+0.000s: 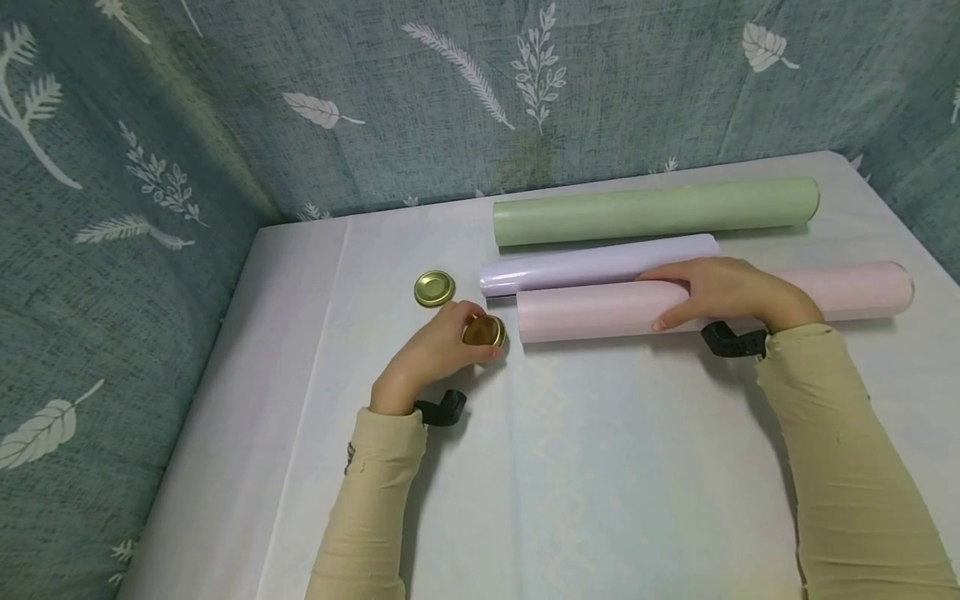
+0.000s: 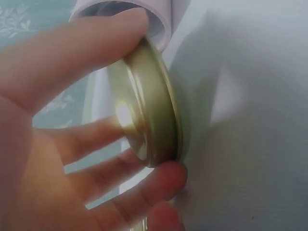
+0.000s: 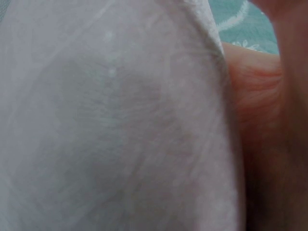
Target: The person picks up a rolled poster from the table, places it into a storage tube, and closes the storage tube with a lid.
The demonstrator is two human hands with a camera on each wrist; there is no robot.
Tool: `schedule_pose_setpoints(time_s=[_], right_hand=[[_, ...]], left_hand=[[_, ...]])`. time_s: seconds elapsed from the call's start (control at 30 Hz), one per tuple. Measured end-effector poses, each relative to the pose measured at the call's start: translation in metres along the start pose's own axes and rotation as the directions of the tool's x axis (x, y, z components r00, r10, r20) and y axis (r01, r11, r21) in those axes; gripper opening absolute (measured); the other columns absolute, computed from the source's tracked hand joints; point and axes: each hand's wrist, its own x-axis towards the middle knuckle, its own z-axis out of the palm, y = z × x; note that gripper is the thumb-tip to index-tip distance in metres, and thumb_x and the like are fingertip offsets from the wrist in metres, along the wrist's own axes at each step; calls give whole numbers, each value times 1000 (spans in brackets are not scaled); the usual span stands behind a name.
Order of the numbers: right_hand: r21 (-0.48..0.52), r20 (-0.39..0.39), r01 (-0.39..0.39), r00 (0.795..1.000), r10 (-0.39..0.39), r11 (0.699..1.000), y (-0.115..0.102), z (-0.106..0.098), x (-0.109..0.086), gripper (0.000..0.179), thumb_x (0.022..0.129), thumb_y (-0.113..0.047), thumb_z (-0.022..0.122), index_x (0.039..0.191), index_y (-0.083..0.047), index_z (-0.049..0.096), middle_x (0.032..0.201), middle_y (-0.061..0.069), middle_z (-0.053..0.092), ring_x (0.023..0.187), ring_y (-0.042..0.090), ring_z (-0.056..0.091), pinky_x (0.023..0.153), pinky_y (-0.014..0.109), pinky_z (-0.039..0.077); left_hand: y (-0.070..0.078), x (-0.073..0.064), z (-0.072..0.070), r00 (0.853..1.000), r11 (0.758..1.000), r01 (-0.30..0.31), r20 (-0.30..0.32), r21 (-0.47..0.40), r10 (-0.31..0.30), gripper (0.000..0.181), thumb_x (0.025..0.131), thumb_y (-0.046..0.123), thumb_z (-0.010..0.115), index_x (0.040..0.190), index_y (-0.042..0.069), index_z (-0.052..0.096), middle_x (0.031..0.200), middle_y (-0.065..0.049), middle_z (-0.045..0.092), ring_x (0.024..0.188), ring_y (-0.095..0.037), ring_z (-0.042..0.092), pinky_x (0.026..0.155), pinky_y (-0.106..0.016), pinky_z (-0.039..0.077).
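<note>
My left hand (image 1: 433,348) pinches a gold metal jar lid (image 1: 487,331) by its rim, thumb on one side and fingers on the other. In the left wrist view the lid (image 2: 156,103) stands on edge between thumb and fingertips. A second gold jar lid (image 1: 434,288) lies flat on the table just beyond that hand. My right hand (image 1: 723,290) grips a long pink roll (image 1: 592,312) about its middle, thumb on the near side and fingers over the top. The pink roll (image 3: 120,120) fills most of the right wrist view, hiding the fingertips.
Behind the pink roll lie a thinner lilac roll (image 1: 577,267) and a thick green roll (image 1: 652,213), roughly parallel to it. All rest on a white-covered table (image 1: 585,467). Teal leaf-patterned cloth (image 1: 420,158) hangs along the back and sides.
</note>
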Motion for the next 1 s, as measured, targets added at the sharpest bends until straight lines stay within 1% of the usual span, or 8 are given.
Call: schedule_pose_setpoints(time_s=[0.1,0.23,0.47,0.53,0.63,0.73,0.87,1.0], right_hand=[[2,3,0,1000,0,1000,0,-1,1,78,65,-61,67,131,-25,45,128,8,48,113,28,44,86,49,36],[1,2,-2,1000,2,1000,1,0,2,78,64,-61,67,131,-27,45,127,7,49,113,28,45,86,49,36],[7,0,-2,1000,2,1000,2,0,1,77,64,-61,67,130,-27,46,126,7,50,112,27,45,86,48,36],[5,-2,3,1000,-3,1000,2,1,1,77,65,-60,67,130,-26,46,126,7,50,112,27,45,86,48,36],[7,-3,3,1000,-3,1000,2,1,0,76,65,-60,66,130,-26,46,126,7,50,112,27,45,86,48,36],[5,-3,1,1000,-1,1000,2,1,-1,77,65,-61,66,131,-27,45,127,7,49,113,27,44,87,48,36],[2,0,0,1000,0,1000,2,0,-1,77,65,-62,66,131,-27,45,127,6,49,114,28,44,87,48,36],[4,3,-3,1000,3,1000,2,0,0,78,65,-62,66,131,-27,45,128,6,48,114,27,44,87,48,35]], left_hand=[[0,0,-1,1000,1000,2,-15,-31,-3,59,73,42,70,118,14,44,106,-1,47,91,-17,48,77,-32,41],[0,1,0,1000,998,2,-29,-60,-4,60,73,46,68,120,16,44,111,2,51,99,-16,49,85,-34,40],[-1,2,-1,999,992,-37,-42,-117,32,69,75,47,66,132,23,36,109,1,52,97,-17,49,85,-36,39],[-1,2,-1,998,991,-55,-45,-124,50,70,77,46,65,136,25,32,113,1,49,100,-17,48,87,-36,39],[-2,3,-2,996,989,-82,-48,-127,76,67,79,42,63,135,21,35,115,0,46,99,-19,46,84,-35,39],[-2,3,-2,995,983,-90,-48,-162,83,61,80,39,64,130,15,39,112,-1,46,94,-19,46,78,-34,40],[-3,2,-3,998,976,-61,-40,-209,54,57,79,38,65,126,15,40,106,0,47,87,-19,47,71,-32,40],[-4,1,-3,1000,971,-23,-23,-240,18,57,78,39,65,125,19,39,103,2,50,89,-18,51,74,-33,40]])
